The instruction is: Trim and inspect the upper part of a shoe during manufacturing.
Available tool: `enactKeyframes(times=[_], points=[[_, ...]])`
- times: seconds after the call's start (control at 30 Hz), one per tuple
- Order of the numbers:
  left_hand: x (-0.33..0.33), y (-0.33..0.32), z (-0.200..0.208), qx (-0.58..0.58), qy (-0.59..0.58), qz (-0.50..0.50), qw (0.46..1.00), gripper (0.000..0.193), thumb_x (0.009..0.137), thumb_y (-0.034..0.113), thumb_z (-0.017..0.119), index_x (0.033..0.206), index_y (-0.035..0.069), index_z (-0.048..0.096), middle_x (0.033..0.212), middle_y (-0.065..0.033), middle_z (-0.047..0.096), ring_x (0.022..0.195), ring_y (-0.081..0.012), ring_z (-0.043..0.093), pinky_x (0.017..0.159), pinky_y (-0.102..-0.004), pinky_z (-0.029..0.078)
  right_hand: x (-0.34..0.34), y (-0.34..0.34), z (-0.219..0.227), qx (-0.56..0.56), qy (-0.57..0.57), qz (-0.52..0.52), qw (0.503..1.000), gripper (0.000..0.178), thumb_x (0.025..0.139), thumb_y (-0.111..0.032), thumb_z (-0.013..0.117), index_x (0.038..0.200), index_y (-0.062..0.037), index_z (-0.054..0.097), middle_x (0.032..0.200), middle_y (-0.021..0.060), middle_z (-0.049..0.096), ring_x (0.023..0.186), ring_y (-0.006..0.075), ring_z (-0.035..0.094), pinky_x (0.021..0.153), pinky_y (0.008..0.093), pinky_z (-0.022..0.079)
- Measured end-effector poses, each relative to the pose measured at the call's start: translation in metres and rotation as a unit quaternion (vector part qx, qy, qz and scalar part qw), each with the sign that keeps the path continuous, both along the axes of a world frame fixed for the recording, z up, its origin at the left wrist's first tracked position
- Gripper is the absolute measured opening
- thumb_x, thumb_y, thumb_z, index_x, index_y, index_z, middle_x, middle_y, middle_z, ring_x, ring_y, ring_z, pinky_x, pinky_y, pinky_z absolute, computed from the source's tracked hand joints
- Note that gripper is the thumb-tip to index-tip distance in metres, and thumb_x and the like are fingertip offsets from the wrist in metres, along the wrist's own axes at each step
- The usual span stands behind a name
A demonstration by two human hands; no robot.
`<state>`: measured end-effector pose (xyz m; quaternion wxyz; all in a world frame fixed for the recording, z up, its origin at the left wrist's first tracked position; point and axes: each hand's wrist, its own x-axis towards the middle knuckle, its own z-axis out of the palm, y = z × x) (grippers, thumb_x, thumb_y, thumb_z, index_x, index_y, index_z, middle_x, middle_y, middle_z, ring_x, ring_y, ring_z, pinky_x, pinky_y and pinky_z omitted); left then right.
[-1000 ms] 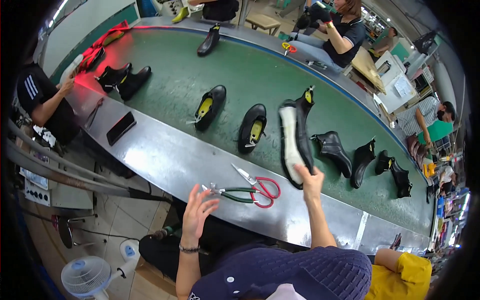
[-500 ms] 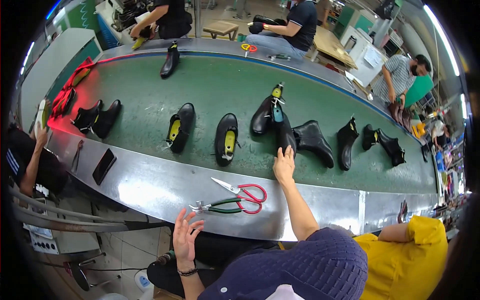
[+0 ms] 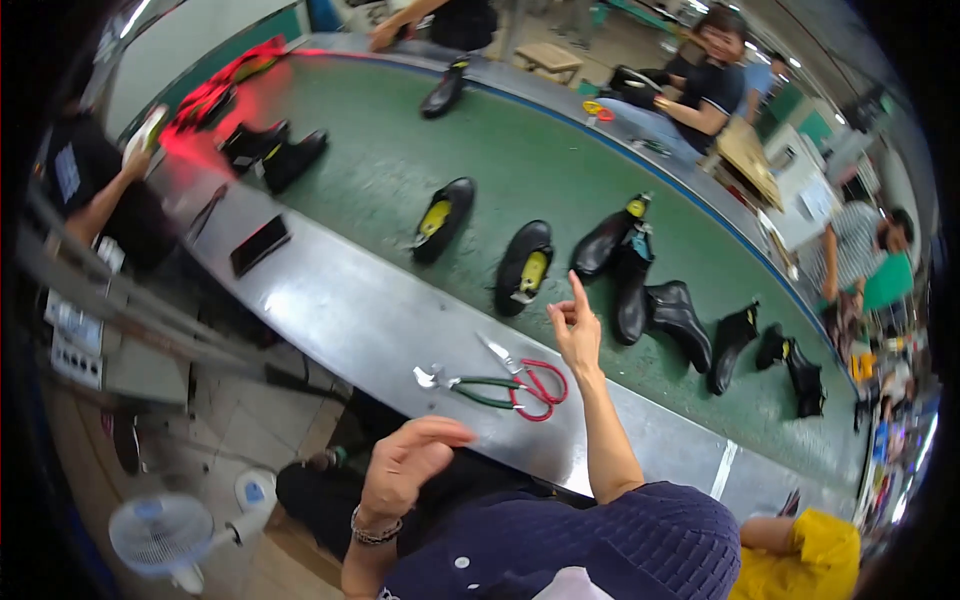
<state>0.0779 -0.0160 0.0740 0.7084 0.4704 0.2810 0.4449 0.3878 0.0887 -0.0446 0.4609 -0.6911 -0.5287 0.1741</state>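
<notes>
Right fingers (image 3: 579,293) hover over green tabletop (image 3: 380,145) above tiled floor (image 3: 235,440).

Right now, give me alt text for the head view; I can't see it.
The person's right hand and left hand, both apparently empty, hover near a metal ledge holding red-handled scissors and green-handled pliers. Beyond it, black shoes rest on a green surface.

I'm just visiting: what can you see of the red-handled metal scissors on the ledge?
The red-handled metal scissors lie on the shiny silver metal ledge, unheld. Their pointed silvery blade end aims toward the picture's upper left; two large red finger loops sit lower right. Blur hides whether the blades are fully closed. The dark-green-handled metal pliers reach the handles.
</notes>
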Motion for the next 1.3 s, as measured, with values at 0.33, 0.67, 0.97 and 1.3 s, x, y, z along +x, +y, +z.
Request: enactKeyframes(times=[0.33,0.67,0.97,1.3], points=[[0.013,-0.011,0.099,0.105,-0.295,-0.29,0.904,0.013,0.092,0.007,0.059,0.102,-0.002,0.062,0.108,-0.0157,0.062,0.105,-0.0288,0.059,0.095,-0.0383,0.044,-0.027,0.036,-0.01,-0.065,-0.136,0.039,0.988,0.033,0.082,-0.028,0.07,0.106,-0.0062,0.062,0.076,0.0113,0.066,0.07,0.0278,0.063,0.066,0.0385,0.048],[0.0,0.001,0.08,0.291,0.068,0.009,0.954,0.044,0.076,0.018,0.077,0.112,-0.001,0.062,0.117,-0.0199,0.061,0.108,-0.0318,0.059,0.094,-0.0421,0.045,-0.019,0.054,0.106,0.029,0.177,0.15,0.972,0.022,0.087,-0.021,0.07,0.078,-0.005,0.059,0.062,-0.0052,0.051,0.051,0.002,0.046,0.046,0.0185,0.035],[0.01,0.049,-0.051,0.164,0.063,-0.028,0.984,0.112,0.065,0.008,0.084,0.153,0.01,0.016,0.151,-0.0115,0.032,0.138,-0.0226,0.033,0.113,-0.0335,0.027,-0.11,-0.001,0.183,-0.042,0.287,0.309,0.906,0.032,0.084,-0.014,0.072,0.06,-0.005,0.053,0.048,-0.0031,0.048,0.037,0.0026,0.039,0.037,0.0206,0.025],[-0.011,0.021,-0.106,0.079,0.016,0.072,0.994,0.111,0.064,0.0,0.079,0.153,0.012,0.014,0.153,-0.0083,0.03,0.137,-0.0188,0.034,0.112,-0.0315,0.027,-0.156,0.017,0.139,-0.137,0.295,0.408,0.853,0.031,0.085,-0.019,0.073,0.063,-0.0057,0.056,0.051,-0.0049,0.049,0.041,0.0015,0.04,0.038,0.0207,0.026]])
